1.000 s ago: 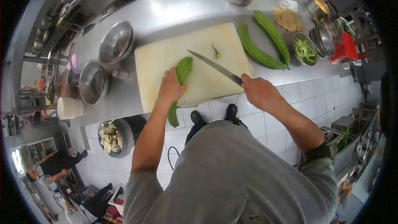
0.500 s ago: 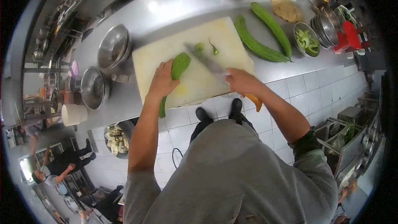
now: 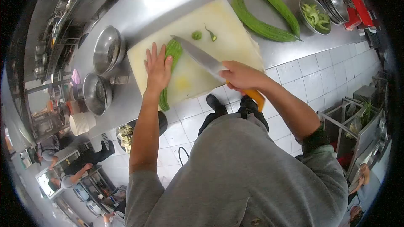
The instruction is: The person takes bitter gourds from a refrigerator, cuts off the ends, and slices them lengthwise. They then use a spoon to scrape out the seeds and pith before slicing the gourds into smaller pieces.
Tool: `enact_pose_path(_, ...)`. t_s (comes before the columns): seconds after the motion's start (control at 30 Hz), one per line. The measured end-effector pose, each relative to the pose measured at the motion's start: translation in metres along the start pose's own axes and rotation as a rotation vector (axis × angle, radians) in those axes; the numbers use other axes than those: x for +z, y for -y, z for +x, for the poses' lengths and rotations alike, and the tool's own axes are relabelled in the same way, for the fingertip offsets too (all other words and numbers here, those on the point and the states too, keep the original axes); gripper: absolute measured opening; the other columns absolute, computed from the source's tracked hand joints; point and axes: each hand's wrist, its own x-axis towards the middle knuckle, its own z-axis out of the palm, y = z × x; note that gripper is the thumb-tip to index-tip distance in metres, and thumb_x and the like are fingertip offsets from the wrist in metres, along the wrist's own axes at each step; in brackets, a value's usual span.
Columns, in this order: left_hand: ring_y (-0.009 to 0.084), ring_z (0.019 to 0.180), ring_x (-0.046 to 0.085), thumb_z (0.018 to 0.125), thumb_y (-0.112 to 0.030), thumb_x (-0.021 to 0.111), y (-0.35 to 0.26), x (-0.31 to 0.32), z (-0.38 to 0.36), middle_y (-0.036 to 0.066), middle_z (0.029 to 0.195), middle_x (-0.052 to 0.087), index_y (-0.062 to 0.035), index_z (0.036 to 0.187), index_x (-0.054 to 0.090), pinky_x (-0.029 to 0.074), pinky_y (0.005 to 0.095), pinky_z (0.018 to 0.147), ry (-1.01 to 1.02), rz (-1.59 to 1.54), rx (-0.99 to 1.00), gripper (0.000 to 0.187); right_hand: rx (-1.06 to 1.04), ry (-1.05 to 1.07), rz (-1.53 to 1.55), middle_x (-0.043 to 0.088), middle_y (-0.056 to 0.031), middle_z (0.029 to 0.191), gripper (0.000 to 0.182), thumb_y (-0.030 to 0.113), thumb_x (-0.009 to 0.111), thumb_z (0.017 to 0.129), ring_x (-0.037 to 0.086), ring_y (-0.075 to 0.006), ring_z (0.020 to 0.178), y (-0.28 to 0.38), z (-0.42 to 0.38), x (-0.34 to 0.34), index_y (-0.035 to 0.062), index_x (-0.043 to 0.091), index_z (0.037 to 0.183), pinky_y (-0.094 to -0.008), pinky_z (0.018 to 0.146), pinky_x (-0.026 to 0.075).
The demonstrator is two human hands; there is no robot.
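One long, ridged green gourd (image 3: 173, 51), axis near-to-far, lies at the thumb side of the spread left hand (image 3: 158, 73); right hand (image 3: 242, 75) grips steel-bladed knife (image 3: 197, 54).

So my left hand (image 3: 158, 69) is palm down, fingers pointing away from me and kinda fanned out, thumb off to the right. Left forearm (image 3: 144, 130) reaches pretty much straight ahead. Right hand (image 3: 235, 75) is curled into a closed grip, knuckles up, and the right forearm (image 3: 289, 105) slants in from the side, elbow bent out wide. Both forearms are bare.
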Motion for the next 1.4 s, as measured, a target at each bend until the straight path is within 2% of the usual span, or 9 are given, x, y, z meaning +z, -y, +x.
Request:
enact_pose_path(0.2,0.045,0.147,0.007,0.102,-0.043,0.039,0.001,-0.001,0.001,0.018,0.162,0.011,-0.0179,0.149,0.039,0.007,0.0649,0.115,-0.004,0.07,-0.02,0.054,-0.09,0.004,-0.01,0.056,-0.0083,0.065,0.025,0.025,0.045,0.099,0.051,-0.0164,0.045,0.016,0.08,0.029,0.0005,0.048,0.098,-0.0329,0.039,0.043)
enact_pose_path(0.4,0.0465,0.147,0.006,0.102,-0.044,0.038,0.004,-0.002,-0.001,0.019,0.162,0.01,-0.0195,0.149,0.04,0.007,0.0666,0.114,-0.026,0.024,-0.034,0.053,-0.046,0.065,0.166,0.053,-0.0078,0.063,0.023,0.025,0.045,0.099,0.049,-0.0156,0.043,-0.008,0.032,0.059,0.0019,0.048,0.101,-0.0329,0.038,0.042)
enact_pose_path(0.5,0.0479,0.147,0.005,0.102,-0.044,0.038,0.004,0.001,0.004,0.02,0.161,0.01,-0.0192,0.15,0.039,0.006,0.0671,0.113,-0.019,0.009,-0.021,0.054,-0.111,0.177,0.165,0.052,-0.0065,0.063,0.022,0.025,0.046,0.099,0.047,-0.0143,0.044,-0.009,0.068,0.066,0.0029,0.046,0.103,-0.0326,0.038,0.042)
enact_pose_path(0.7,0.0487,0.147,0.003,0.103,-0.043,0.033,0.027,-0.003,-0.048,0.021,0.161,0.008,-0.0182,0.152,0.033,0.004,0.0664,0.113,0.023,-0.074,-0.124,0.055,-0.082,0.037,0.17,0.052,-0.0071,0.063,0.022,0.025,0.047,0.099,0.047,-0.0148,0.042,0.018,0.09,0.07,0.0029,0.046,0.103,-0.0333,0.038,0.043)
enact_pose_path(0.8,0.0476,0.147,0.002,0.104,-0.043,0.03,0.025,-0.003,-0.06,0.021,0.162,0.008,-0.0168,0.152,0.032,0.002,0.0653,0.114,0.008,-0.091,-0.168,0.056,-0.069,0.111,0.131,0.053,-0.0081,0.065,0.024,0.025,0.047,0.1,0.047,-0.0157,0.042,0.007,0.094,0.075,0.0015,0.046,0.104,-0.0336,0.038,0.044)
enact_pose_path(0.9,0.0462,0.148,0.001,0.104,-0.043,0.029,0.022,-0.004,-0.051,0.02,0.162,0.008,-0.0162,0.152,0.033,0.0,0.0636,0.115,-0.004,-0.07,-0.18,0.056,-0.133,0.203,0.099,0.059,-0.0105,0.065,0.028,0.025,0.046,0.098,0.056,-0.0231,0.044,-0.011,0.062,0.088,-0.0009,0.051,0.107,-0.0388,0.039,0.047)
enact_pose_path(1.0,0.0448,0.148,0.001,0.104,-0.043,0.029,0.025,-0.001,-0.05,0.019,0.162,0.008,-0.0169,0.152,0.034,-0.001,0.062,0.115,-0.034,-0.094,-0.191,0.055,-0.045,0.211,0.128,0.059,-0.0111,0.066,0.028,0.025,0.045,0.098,0.056,-0.023,0.044,-0.012,0.051,0.094,0.0001,0.05,0.11,-0.0383,0.039,0.048)
enact_pose_path(1.1,0.0443,0.148,0.001,0.104,-0.043,0.03,0.024,0.003,-0.052,0.019,0.162,0.008,-0.0177,0.151,0.035,-0.001,0.0617,0.115,-0.051,-0.097,-0.191,0.054,-0.11,0.25,0.097,0.054,-0.0072,0.063,0.027,0.025,0.047,0.099,0.048,-0.017,0.041,-0.003,0.073,0.099,-0.001,0.046,0.106,-0.0334,0.037,0.044)
enact_pose_path(1.4,0.0472,0.147,0.002,0.103,-0.042,0.033,0.024,0.006,-0.05,0.021,0.161,0.01,-0.0164,0.15,0.037,0.0,0.0657,0.113,-0.087,-0.071,-0.165,0.053,-0.112,0.283,-0.05,0.056,-0.0092,0.063,0.026,0.024,0.046,0.098,0.053,-0.0196,0.044,-0.006,0.051,0.1,-0.0011,0.047,0.105,-0.0347,0.039,0.046)
